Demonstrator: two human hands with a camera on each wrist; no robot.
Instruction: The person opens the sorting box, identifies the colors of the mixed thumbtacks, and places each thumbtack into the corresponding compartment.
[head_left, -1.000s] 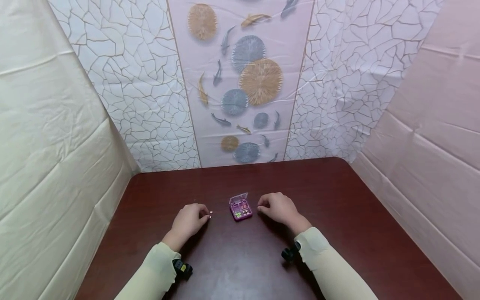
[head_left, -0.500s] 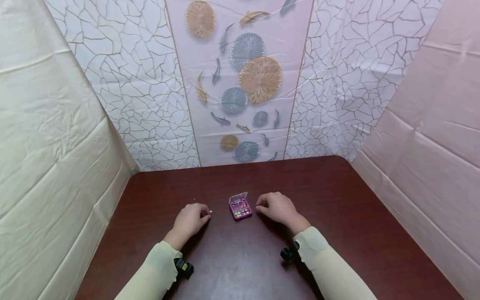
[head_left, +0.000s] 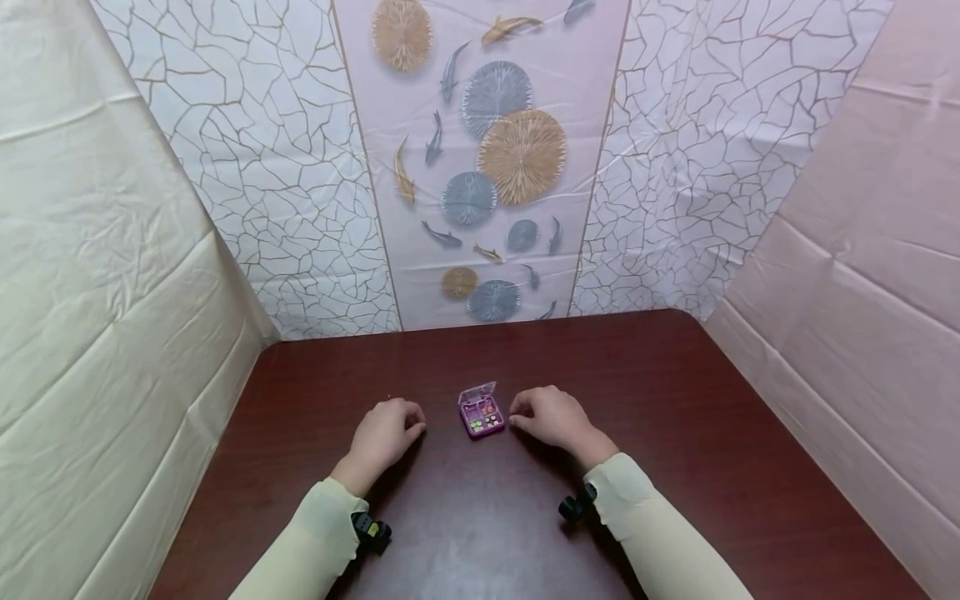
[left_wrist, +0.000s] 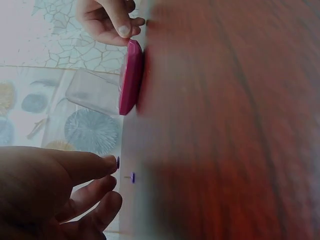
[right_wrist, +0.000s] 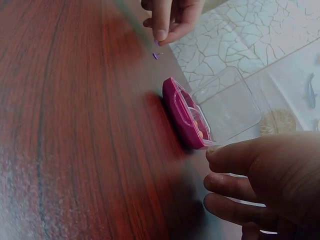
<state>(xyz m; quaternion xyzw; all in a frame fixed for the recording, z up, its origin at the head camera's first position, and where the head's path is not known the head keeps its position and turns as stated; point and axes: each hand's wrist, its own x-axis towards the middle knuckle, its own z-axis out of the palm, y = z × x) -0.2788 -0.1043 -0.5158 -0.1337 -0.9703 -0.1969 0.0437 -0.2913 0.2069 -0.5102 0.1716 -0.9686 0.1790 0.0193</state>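
Nearest the camera, two forearms in pale cream knit sleeves enter from 6 o'clock, each with a small black wrist unit strapped at the cuff. They lie on a dark red-brown table with a fine straight wood grain and a smooth, faintly glossy finish.

The left hand rests knuckles-up on the table at roughly 9 o'clock from the pill case. Its fingers are loosely curled and drawn together, the forefinger tip down at the surface; in the left wrist view that tip sits just beside a tiny violet speck on the table, touching or not cannot be told. Nothing is seen gripped in it.

The right hand lies at 3 o'clock from the case, fingers gently curled, tips pointing toward the case and just beside its near-right corner — contact cannot be confirmed (the right wrist view shows the fingertip close to the magenta rim, with a sliver of gap or shadow).

Between the hands sits the pill case: a small, flat, rounded-rectangular box of glossy magenta plastic, divided into compartments holding small coloured pieces — green, orange and pale ones show. Its clear, thin plastic lid stands open, hinged at the 12 o'clock edge and tilted back.

Beyond the table, at 12 o'clock, hangs a creased plastic sheet printed with fish and round lily-pad discs, flanked by crackle-pattern panels; plain cream sheeting closes 9 o'clock, pale pink 3 o'clock.
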